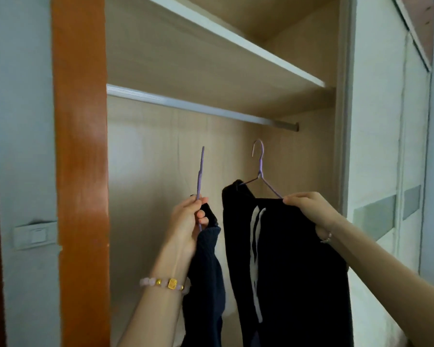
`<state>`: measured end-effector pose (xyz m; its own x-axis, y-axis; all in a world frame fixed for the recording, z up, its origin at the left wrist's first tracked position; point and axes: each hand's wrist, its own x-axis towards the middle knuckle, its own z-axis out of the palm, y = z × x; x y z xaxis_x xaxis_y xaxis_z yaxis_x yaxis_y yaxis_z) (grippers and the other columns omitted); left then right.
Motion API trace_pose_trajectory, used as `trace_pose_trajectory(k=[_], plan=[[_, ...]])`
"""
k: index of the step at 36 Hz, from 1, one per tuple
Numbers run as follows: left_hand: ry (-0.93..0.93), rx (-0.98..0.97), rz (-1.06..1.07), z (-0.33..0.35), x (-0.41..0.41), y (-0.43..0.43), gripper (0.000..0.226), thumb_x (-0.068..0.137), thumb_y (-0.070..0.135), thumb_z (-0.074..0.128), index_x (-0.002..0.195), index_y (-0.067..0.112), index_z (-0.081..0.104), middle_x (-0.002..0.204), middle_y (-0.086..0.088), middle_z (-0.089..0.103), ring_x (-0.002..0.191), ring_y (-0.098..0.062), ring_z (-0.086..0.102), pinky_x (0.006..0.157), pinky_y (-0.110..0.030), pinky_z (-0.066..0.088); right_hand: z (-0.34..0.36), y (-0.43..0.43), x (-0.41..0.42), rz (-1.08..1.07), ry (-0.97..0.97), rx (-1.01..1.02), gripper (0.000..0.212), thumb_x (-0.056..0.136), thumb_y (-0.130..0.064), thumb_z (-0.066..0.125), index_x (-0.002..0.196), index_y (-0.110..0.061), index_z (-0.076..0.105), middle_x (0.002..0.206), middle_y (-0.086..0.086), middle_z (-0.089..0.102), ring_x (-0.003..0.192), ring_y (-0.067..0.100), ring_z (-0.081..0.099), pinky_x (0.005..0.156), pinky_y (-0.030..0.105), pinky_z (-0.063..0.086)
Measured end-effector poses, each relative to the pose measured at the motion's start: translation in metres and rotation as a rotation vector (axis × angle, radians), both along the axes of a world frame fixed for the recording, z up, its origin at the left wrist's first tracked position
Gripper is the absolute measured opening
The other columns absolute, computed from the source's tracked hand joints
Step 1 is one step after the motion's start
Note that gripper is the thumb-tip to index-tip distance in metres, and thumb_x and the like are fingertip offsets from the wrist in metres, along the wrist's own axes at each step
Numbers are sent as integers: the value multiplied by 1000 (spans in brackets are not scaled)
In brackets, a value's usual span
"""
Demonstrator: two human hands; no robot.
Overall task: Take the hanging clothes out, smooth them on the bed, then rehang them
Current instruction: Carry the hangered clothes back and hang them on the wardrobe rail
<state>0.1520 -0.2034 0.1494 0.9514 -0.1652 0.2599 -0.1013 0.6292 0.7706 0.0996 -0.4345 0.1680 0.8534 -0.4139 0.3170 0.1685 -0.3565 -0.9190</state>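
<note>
Purple hanger (200, 176) and navy knit (206, 271) gripped in left hand (188, 221); at its 3 o'clock, right hand (308, 209) grips second hanger (260, 169) with black top (286, 259).

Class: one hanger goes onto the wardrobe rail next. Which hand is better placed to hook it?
Probably the left hand: it grips the left hanger just below its upright hook. The right hand holds the right hanger out at its shoulder end, tilted, though that hook sits nearer the rail.
</note>
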Motion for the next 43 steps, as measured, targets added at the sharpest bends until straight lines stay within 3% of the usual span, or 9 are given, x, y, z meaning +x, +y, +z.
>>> trace_pose_trajectory(k=[4,8,10,13,19,23,25,32,43], plan=[[-36,3,77,26,39,-15,21,98,-4,37,89,0,55,79,-5,53,26,2,37,30,-8,30,26,-18,44,111,-14,22,13,87,-5,58,84,-2,70,76,13,67,71,22,63,67,28,53],[-79,46,199,62,73,-20,25,98,-5,35,83,2,53,76,-5,54,24,1,37,28,-9,30,61,-33,83,201,-25,25,12,86,-8,60,86,0,70,89,21,69,79,29,66,77,35,55],[-117,90,270,82,84,-18,23,96,-6,39,81,1,54,59,-1,56,24,0,36,28,-9,29,79,-36,102,232,-31,32,20,84,-10,62,96,4,67,95,24,68,83,33,66,83,41,54],[-154,139,345,108,97,-9,19,93,-7,44,80,2,54,32,4,48,24,0,35,28,-9,28,99,-34,128,284,-42,35,26,83,-11,62,102,7,64,92,23,67,77,32,65,75,38,54],[-171,189,462,150,119,23,21,95,-4,44,78,4,54,31,7,47,22,-1,35,27,-9,28,130,-13,176,371,-49,61,35,81,-12,65,112,4,59,104,26,65,89,36,66,74,39,56],[-190,326,541,173,121,32,22,93,-6,47,75,5,52,27,9,39,20,-1,30,26,-7,24,142,2,194,432,-64,42,16,84,-8,62,96,3,62,87,20,64,81,33,63,80,40,54],[-182,368,572,182,122,36,24,94,-6,46,73,6,51,24,9,34,18,-1,27,26,-7,22,147,7,203,463,-63,49,12,85,-8,61,92,1,61,78,16,61,70,28,60,70,36,53],[-153,431,624,198,129,43,27,95,-6,44,70,5,50,23,9,29,17,-2,26,25,-8,22,158,21,224,544,-46,83,36,84,-7,60,118,4,53,83,17,61,62,27,59,38,24,50],[-4,408,647,191,153,64,26,94,-2,46,70,7,48,24,8,32,17,-2,27,24,-11,25,166,28,227,572,-74,37,33,84,-5,60,114,8,57,77,15,61,62,28,58,56,29,49]])
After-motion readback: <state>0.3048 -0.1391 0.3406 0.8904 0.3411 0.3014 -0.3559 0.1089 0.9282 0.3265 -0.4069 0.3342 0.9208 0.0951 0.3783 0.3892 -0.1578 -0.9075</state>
